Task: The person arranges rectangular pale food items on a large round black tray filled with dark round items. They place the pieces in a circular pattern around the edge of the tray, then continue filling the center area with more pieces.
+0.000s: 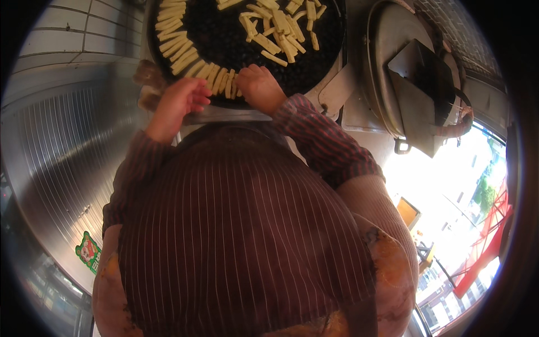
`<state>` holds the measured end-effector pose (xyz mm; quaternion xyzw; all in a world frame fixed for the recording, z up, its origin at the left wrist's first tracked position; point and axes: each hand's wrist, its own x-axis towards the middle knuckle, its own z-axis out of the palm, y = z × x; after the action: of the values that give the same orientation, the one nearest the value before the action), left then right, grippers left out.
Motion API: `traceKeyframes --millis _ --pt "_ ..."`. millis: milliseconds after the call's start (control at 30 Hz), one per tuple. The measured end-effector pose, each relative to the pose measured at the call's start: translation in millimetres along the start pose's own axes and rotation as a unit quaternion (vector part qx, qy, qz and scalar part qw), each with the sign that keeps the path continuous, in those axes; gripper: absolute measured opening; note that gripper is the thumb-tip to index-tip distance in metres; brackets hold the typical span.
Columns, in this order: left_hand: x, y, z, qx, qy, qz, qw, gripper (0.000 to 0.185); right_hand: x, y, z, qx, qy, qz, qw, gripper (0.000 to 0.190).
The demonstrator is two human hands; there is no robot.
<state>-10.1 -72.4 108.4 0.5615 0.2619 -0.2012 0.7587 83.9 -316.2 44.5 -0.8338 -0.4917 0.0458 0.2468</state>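
Note:
Many pale, stick-shaped dough or tofu-like strips (182, 54) stand side by side in a curved row along the left and near rim of a round black pan (219, 36). More strips lie in a loose pile (283, 25) towards the pan's right side. My right hand (257, 86) is at the near end of the row, fingers curled down at the last strips; whether it grips one is hidden. Just left of it, my left hand (185, 97) hovers by the near left rim, fingers apart and slightly bent, with nothing seen in it.
Right of the pan stands a large round metal lid or pot (379, 63), with a broad flat metal blade-like tool (414, 105) across it. A ribbed metal panel (80, 139) and white wall tiles (107, 42) are on the left. A bright opening lies at the lower right.

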Motion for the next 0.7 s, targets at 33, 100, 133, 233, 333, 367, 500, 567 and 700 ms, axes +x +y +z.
traceKeyframes --millis 33,100,133,233,333,367,500,567,700 --pt "-0.4 -0.4 -0.4 0.000 0.003 -0.007 1.000 0.037 -0.1 0.8 -0.8 -0.001 -0.015 -0.004 1.000 0.017" --pt "0.1 -0.9 -1.1 0.001 0.006 -0.012 1.000 0.037 0.0 9.3 -5.1 -0.014 0.046 0.002 0.999 0.017" --pt "0.1 -1.5 -1.2 -0.002 0.008 -0.013 1.000 0.037 0.7 16.3 -8.3 -0.019 0.072 0.003 0.997 0.016" --pt "-1.8 -3.5 -1.3 -0.007 0.013 -0.014 1.000 0.037 0.2 42.4 -20.5 -0.067 0.181 0.162 0.968 0.006" --pt "-3.0 -3.0 -0.6 -0.001 0.010 -0.009 1.000 0.037 -0.1 56.4 -21.5 -0.135 0.100 0.188 0.968 0.007" --pt "-3.7 -2.0 -1.0 -0.002 0.008 -0.008 1.000 0.037 1.4 60.1 -20.4 -0.141 0.097 0.192 0.966 0.007" --pt "-7.9 1.6 -3.3 -0.005 0.014 -0.011 1.000 0.036 4.5 63.8 -14.7 -0.130 0.061 0.209 0.967 0.005" --pt "-11.6 2.3 -4.9 -0.010 0.030 -0.015 0.999 0.036 5.1 61.1 -14.6 -0.107 0.038 0.228 0.967 0.004" --pt "-19.1 0.9 -14.5 -0.037 0.056 0.007 0.998 0.036 12.8 51.2 -21.4 -0.039 0.032 0.188 0.981 0.012"
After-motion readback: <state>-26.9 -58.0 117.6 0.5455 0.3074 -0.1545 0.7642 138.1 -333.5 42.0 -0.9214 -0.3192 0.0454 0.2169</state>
